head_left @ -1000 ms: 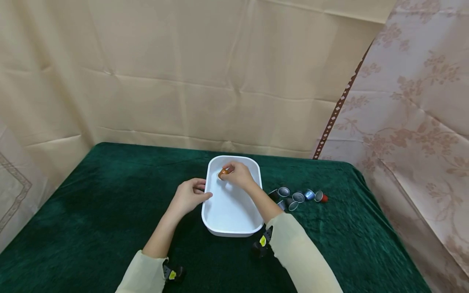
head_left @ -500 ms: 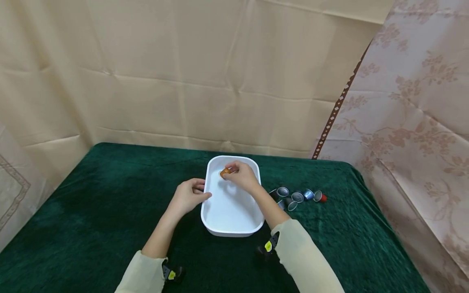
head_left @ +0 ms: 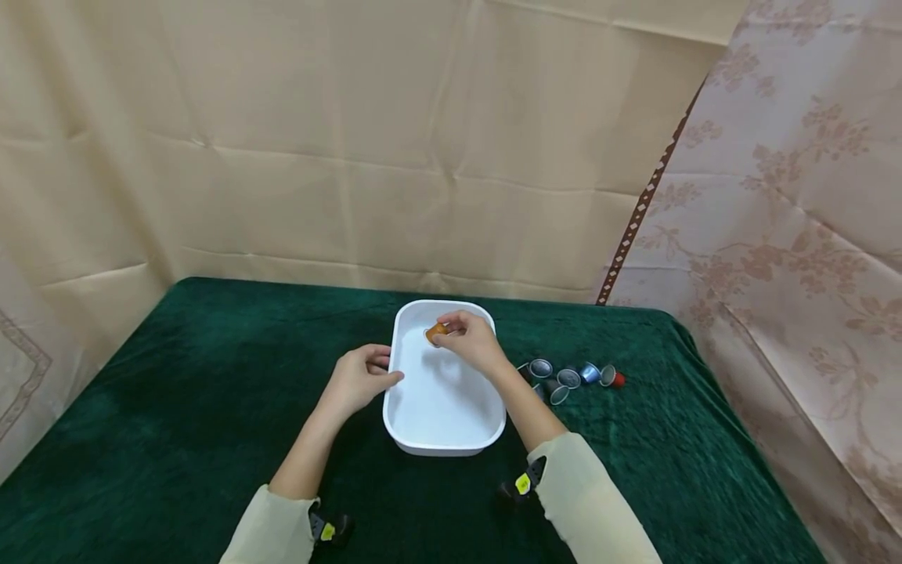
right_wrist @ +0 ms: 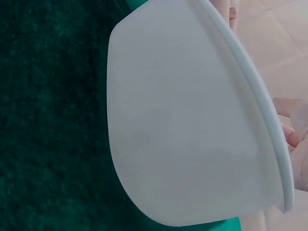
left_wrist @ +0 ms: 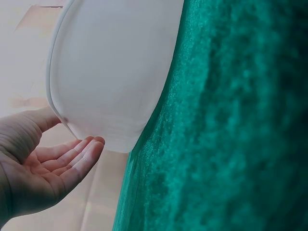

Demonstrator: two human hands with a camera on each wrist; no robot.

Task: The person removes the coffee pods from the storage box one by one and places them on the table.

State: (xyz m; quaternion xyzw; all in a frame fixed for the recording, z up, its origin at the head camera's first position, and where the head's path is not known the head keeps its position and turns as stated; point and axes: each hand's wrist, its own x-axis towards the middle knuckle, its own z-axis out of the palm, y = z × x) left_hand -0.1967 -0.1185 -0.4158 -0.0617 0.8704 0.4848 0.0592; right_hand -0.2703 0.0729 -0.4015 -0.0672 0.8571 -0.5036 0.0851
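Toward the far end of the white plastic tub (head_left: 444,423), my right hand (head_left: 472,345) pinches an orange coffee capsule (head_left: 435,334) between thumb and fingers, inside the rim. The capsule's round lid end faces left. At the tub's left side, my left hand (head_left: 361,378) holds the rim, thumb over the edge and fingers against the outer wall. The left wrist view shows those fingertips (left_wrist: 98,140) on the outside of the tub. In the right wrist view the tub wall (right_wrist: 183,125) partly hides the right hand, and the capsule is out of sight.
Right of the tub lie several loose capsules, among them a blue one (head_left: 589,373), a red one (head_left: 618,380) and a dark one (head_left: 558,392). The right forearm overlaps part of this group. A green velvet cloth (head_left: 232,376) covers the table; a beige curtain (head_left: 395,157) hangs behind.
The right hand, still pinching the orange capsule, has shifted slightly to the right over the tub, and its forearm has swung right. The left hand stays at the rim.
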